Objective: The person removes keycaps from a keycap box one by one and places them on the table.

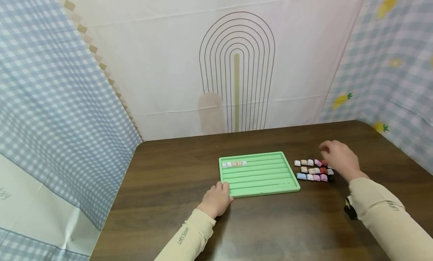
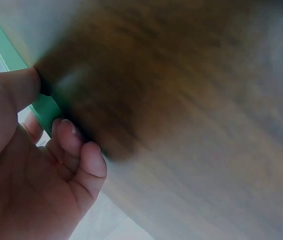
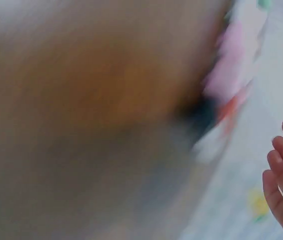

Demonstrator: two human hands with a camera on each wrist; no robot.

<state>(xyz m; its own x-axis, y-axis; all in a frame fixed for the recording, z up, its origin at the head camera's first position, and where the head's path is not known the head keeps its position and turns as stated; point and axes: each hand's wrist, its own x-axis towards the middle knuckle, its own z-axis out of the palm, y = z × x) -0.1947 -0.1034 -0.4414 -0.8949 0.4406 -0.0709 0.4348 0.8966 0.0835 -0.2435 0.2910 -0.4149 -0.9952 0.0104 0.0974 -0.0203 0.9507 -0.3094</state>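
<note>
A light green tray point(image 1: 260, 176) with long parallel ridges lies on the table. Several pale keycaps point(image 1: 234, 164) sit side by side in its top row at the left. My left hand point(image 1: 215, 199) grips the tray's near left corner; in the left wrist view its thumb and fingers point(image 2: 92, 160) close round the green edge. Right of the tray, loose keycaps point(image 1: 316, 177) in white, cream, pink, red, blue and black lie in three rough rows. Over their right end hovers my right hand point(image 1: 339, 160), fingers loosely bent. Nothing shows between its fingers in the right wrist view.
The dark wooden table point(image 1: 162, 189) runs back to a pale curtain point(image 1: 162, 73) with printed arches. Checked cloth point(image 1: 61, 88) hangs along the left side, and more checked cloth point(image 1: 399, 88) with pineapple prints is at the right.
</note>
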